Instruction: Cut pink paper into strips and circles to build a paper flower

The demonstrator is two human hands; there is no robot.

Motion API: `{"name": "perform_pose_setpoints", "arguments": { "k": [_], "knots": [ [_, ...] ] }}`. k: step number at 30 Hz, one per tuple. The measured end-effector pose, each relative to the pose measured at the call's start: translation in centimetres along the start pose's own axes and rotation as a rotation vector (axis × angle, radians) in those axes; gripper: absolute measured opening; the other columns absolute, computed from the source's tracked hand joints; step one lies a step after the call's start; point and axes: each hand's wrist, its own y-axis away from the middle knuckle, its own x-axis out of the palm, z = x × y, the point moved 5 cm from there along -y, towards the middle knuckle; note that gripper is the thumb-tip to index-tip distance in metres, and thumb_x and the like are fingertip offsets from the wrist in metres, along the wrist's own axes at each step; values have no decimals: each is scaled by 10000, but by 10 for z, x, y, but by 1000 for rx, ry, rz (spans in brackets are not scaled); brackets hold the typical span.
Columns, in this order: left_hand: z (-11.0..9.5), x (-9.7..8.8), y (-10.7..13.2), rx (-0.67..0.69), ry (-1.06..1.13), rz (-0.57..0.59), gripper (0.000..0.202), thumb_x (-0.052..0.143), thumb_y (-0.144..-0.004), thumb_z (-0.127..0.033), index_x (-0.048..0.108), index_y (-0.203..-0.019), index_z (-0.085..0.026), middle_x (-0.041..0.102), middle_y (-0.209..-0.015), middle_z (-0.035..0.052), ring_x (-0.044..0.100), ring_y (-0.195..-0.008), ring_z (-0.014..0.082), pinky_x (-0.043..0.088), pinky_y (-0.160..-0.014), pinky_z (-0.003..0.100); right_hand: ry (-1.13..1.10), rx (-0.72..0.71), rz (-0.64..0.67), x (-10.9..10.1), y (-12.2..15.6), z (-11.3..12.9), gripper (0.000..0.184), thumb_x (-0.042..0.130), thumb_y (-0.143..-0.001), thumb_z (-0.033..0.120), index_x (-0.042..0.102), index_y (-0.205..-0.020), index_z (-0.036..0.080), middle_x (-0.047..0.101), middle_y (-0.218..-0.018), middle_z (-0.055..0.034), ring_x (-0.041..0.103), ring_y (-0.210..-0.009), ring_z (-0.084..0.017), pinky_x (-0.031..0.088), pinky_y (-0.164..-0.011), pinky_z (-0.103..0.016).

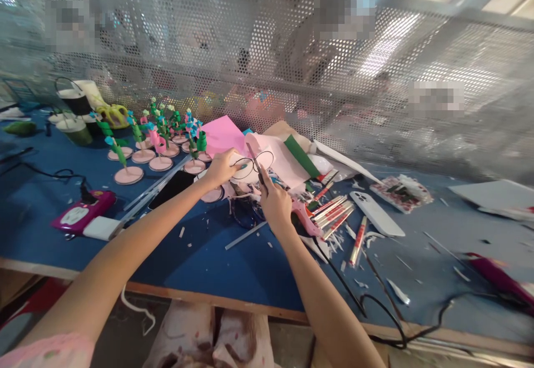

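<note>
My left hand (pixel 221 168) is closed on a sheet of pale pink foam (pixel 279 162) and holds it above the blue table (pixel 196 256). My right hand (pixel 273 201) grips a pair of scissors (pixel 255 162) whose blades point up into the sheet. Black circles are drawn on the pink foam near the blades. A pink glue gun (pixel 306 220) lies just right of my right hand, beside a bunch of glue sticks (pixel 334 212).
Several small paper flowers on pink round bases (pixel 144 156) stand at the back left. A white phone (pixel 375 212), a pink device (pixel 81 212), cables (pixel 375 307), paper scraps and coloured sheets (pixel 223 133) lie on the table. A perforated metal screen (pixel 292 67) closes off the far side.
</note>
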Motion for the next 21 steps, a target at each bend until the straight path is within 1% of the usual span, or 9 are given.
{"name": "perform_pose_setpoints", "arguments": {
  "k": [3,7,10,16,21],
  "knots": [
    [-1,-1,0,-31,-60,9,271,677,-740,-233,597,-981,-139,680,-809,68,612,-733,202,450,-691,286,46,14,13,0,1,0,587,384,-950,208,188,-1496,295,675,-856,-60,622,-692,-172,425,-604,-247],
    [-3,-1,0,-47,-74,21,286,671,-746,-233,586,-1000,-132,681,-832,84,614,-750,212,456,-705,299,58,21,16,0,1,0,569,372,-957,226,196,-1493,304,679,-884,-70,628,-698,-177,432,-600,-253],
    [-3,-1,0,-52,-64,30,289,667,-747,-227,583,-1008,-135,683,-842,85,619,-761,216,459,-720,306,21,23,18,-3,0,-2,567,388,-953,237,216,-1490,299,686,-889,-70,635,-722,-183,441,-616,-252],
    [-1,-1,0,-63,-36,30,288,673,-740,-226,593,-1000,-132,679,-824,81,620,-769,221,458,-718,302,-69,-7,22,-6,-4,-6,528,418,-938,224,338,-1456,282,702,-893,-65,641,-756,-186,456,-650,-247],
    [-1,-2,1,-67,-57,29,316,679,-735,-227,596,-1023,-129,680,-821,79,613,-750,218,456,-709,303,-78,-34,7,-1,-3,-4,523,405,-941,209,339,-1456,276,700,-895,-64,639,-754,-178,458,-645,-243]
  ]
}}
